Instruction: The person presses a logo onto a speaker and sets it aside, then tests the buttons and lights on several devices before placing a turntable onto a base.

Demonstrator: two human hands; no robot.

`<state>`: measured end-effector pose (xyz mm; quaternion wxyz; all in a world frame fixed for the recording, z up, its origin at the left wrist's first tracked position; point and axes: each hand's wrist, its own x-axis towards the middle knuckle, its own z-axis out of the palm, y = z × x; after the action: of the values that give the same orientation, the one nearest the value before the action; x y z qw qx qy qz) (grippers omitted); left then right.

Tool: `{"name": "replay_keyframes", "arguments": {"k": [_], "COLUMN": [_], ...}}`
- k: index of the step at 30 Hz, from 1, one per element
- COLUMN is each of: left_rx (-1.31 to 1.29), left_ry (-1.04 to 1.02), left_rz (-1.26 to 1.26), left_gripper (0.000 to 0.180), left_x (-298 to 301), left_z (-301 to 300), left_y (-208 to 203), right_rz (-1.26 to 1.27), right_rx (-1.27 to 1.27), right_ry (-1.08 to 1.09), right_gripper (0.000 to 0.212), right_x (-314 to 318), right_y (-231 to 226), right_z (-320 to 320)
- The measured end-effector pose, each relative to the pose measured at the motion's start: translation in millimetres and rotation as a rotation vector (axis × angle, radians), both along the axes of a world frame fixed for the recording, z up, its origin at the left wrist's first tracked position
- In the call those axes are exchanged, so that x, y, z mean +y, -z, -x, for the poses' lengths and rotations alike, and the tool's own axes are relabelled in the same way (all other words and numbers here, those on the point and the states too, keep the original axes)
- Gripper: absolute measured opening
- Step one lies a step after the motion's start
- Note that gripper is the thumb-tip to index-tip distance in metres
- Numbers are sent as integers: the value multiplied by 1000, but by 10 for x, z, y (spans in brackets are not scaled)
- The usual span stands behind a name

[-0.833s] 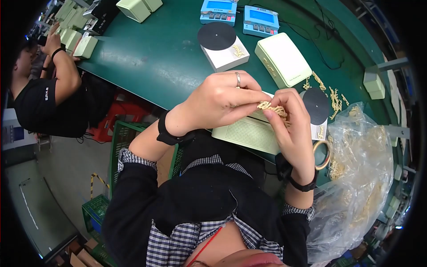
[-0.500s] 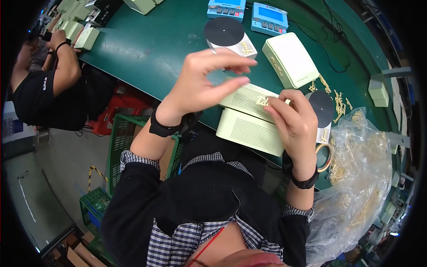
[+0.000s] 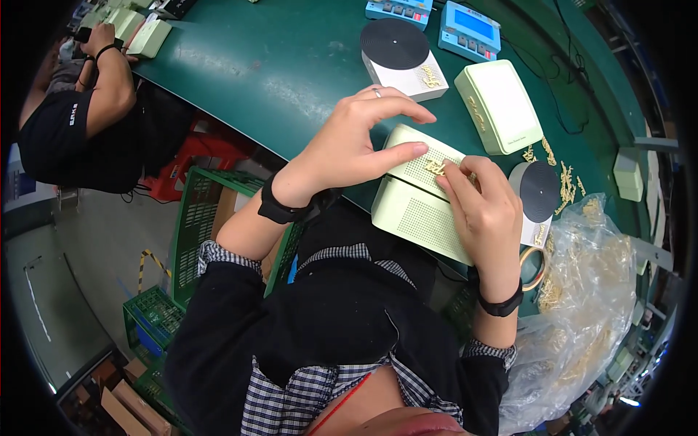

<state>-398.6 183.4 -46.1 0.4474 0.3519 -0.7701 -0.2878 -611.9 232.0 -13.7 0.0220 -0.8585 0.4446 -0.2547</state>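
Note:
Two pale green boxes with perforated grilles lie side by side at the table's near edge: a far one and a near one. My right hand pinches a small gold script lettering piece between thumb and fingers, at the far box's grille. Whether the piece is fixed there, I cannot tell. Over the left end of that box hovers my left hand, thumb and fingers apart and nothing held. The right hand covers the right ends of both boxes.
Beyond stand a white box with a black disc, a pale green box and blue devices. At right are another disc-topped box, loose gold lettering, a tape roll and a clear plastic bag. A co-worker sits left.
The table and its things have shifted slightly right and down in view. My right fingers and the lettering sit a little further left along the grille. The left hand still hovers open.

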Motion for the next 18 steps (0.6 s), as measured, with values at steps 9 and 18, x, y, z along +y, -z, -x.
{"name": "replay_keyframes", "arguments": {"k": [9,18], "left_rx": [242,198], "left_ry": [212,237], "left_rz": [-503,-483], "left_gripper": [29,24], "left_x": [-13,20], "left_z": [65,126], "left_y": [161,127], "right_rz": [-19,-173], "right_rx": [144,-175], "right_ry": [-10,115], "right_gripper": [17,32], "right_x": [25,-44], "right_y": [-75,-19], "right_z": [-89,97]}}
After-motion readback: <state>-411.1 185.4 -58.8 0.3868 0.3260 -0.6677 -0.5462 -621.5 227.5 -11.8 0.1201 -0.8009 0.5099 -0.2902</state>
